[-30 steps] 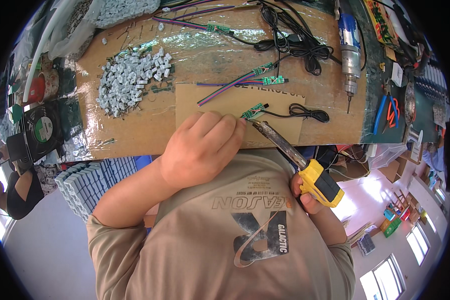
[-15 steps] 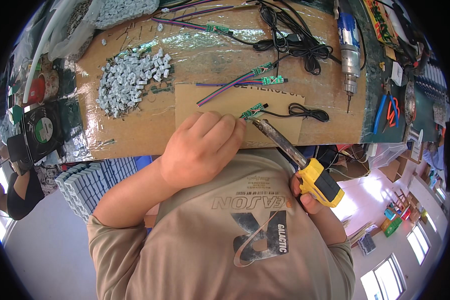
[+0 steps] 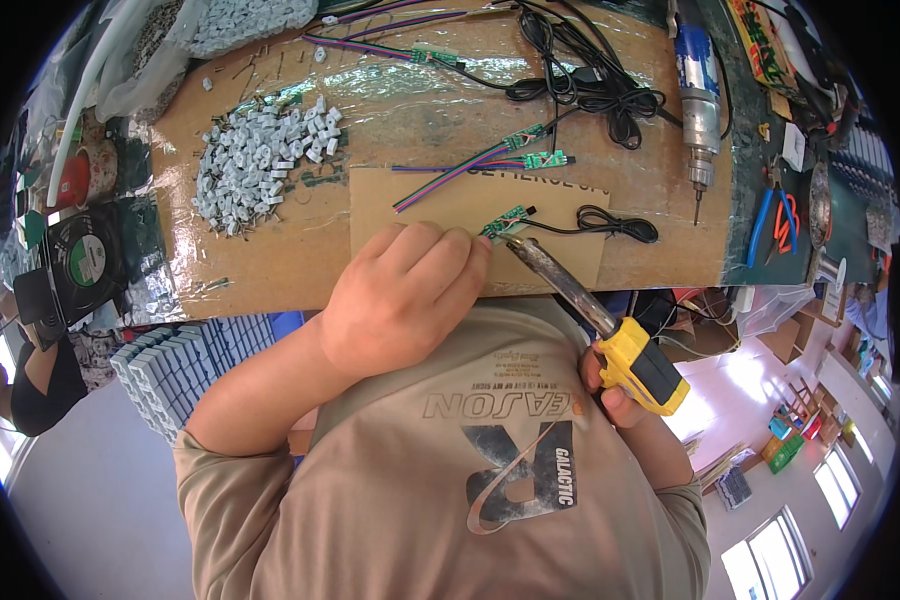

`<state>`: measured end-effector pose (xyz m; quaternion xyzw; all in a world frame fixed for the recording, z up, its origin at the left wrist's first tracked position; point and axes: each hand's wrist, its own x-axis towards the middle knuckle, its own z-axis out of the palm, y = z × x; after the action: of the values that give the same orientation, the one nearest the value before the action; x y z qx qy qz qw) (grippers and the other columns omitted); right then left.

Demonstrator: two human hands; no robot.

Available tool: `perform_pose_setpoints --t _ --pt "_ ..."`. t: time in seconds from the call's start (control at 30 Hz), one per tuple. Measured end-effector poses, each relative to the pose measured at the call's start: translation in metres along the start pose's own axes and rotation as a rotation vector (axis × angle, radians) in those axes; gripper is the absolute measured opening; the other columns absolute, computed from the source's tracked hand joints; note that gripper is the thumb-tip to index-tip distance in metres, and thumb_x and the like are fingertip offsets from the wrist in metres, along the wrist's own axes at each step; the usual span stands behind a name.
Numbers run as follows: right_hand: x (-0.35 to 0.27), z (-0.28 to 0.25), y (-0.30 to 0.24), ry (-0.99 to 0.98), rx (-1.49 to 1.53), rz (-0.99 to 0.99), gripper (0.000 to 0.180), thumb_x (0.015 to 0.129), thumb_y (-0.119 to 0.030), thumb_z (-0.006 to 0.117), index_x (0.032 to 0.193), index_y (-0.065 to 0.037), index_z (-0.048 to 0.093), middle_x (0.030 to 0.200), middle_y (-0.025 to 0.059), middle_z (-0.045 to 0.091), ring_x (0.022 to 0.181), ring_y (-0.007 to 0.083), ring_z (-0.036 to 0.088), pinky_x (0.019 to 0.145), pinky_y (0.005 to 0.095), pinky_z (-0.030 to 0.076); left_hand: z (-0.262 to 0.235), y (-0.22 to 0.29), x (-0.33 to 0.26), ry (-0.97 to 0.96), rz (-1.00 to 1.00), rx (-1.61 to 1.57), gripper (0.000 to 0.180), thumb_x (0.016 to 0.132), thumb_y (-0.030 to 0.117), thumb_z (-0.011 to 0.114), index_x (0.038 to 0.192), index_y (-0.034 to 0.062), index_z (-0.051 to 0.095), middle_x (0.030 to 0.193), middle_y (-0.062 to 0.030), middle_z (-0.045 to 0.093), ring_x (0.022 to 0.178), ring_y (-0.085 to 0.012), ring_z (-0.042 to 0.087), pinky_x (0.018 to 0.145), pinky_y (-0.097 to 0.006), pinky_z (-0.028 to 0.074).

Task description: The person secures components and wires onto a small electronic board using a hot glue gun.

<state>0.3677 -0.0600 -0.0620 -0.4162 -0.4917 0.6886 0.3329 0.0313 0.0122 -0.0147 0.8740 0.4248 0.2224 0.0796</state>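
The tabletop is viewed steeply downward from the wearer's head, at close range, its near edge crossing mid-frame.

The soldering iron handle is showing yellow with black, the nearest circuit board green, the piled small parts pale grey, and the drill blue and silver.

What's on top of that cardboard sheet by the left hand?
Over the cardboard sheet: colored wires, a green circuit board, part of its looped black cable, and the soldering iron tip. The left hand covers part; what lies beneath it is hidden.
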Motion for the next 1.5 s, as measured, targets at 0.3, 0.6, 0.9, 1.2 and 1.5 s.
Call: perform_pose_setpoints --t 0.3,0.6,0.9,1.2,1.5 --pt "0.025 -0.007 -0.036 0.218 0.172 -0.205 0.084 0.079 -0.054 0.078 0.142 -0.010 0.043 0.076 0.0010 0.051 0.062 0.0146 0.046 0.055 0.0292 0.037 -0.004 0.003 0.008 0.030 0.017 -0.062 0.039 0.066 0.008 0.064 0.104 -0.0037 0.068 0.095 -0.0113 0.061 0.078 -0.0248 0.060 0.067 -0.035 0.050" --pt "0.055 -0.116 -0.095 0.902 -0.253 -0.927 0.051 0.091 -0.024 0.059 0.130 0.005 0.044 0.074 0.0062 0.054 0.061 0.0158 0.050 0.056 0.0310 0.043 -0.006 0.005 0.009 0.015 0.044 0.013 0.040 0.069 0.008 0.063 0.108 -0.0041 0.066 0.093 -0.0100 0.061 0.080 -0.0238 0.059 0.068 -0.034 0.049" --pt "0.052 -0.155 -0.100 1.169 -0.063 -0.546 0.040 0.096 -0.022 0.062 0.128 -0.001 0.052 0.071 0.0027 0.049 0.058 0.0118 0.046 0.053 0.0275 0.038 -0.007 0.003 0.009 0.001 0.022 0.010 0.041 0.070 0.010 0.062 0.109 -0.0035 0.065 0.096 -0.0098 0.060 0.082 -0.0230 0.059 0.069 -0.033 0.050" --pt "0.089 -0.077 -0.074 0.402 0.290 -0.602 0.058 0.099 -0.042 0.051 0.138 -0.001 0.039 0.075 0.0034 0.048 0.056 0.0122 0.045 0.053 0.0297 0.039 -0.006 0.004 0.006 -0.017 0.012 0.006 0.041 0.070 0.010 0.063 0.109 -0.0023 0.065 0.099 -0.0095 0.060 0.082 -0.0234 0.059 0.070 -0.034 0.050" --pt "0.114 -0.070 -0.062 0.276 0.463 -0.523 0.060 0.100 -0.046 0.049 0.139 -0.002 0.041 0.075 0.0025 0.048 0.055 0.0119 0.043 0.052 0.0290 0.038 -0.010 0.003 0.007 -0.043 0.014 0.017 0.043 0.070 0.011 0.061 0.112 -0.0017 0.063 0.102 -0.0093 0.059 0.085 -0.0232 0.059 0.070 -0.034 0.051"
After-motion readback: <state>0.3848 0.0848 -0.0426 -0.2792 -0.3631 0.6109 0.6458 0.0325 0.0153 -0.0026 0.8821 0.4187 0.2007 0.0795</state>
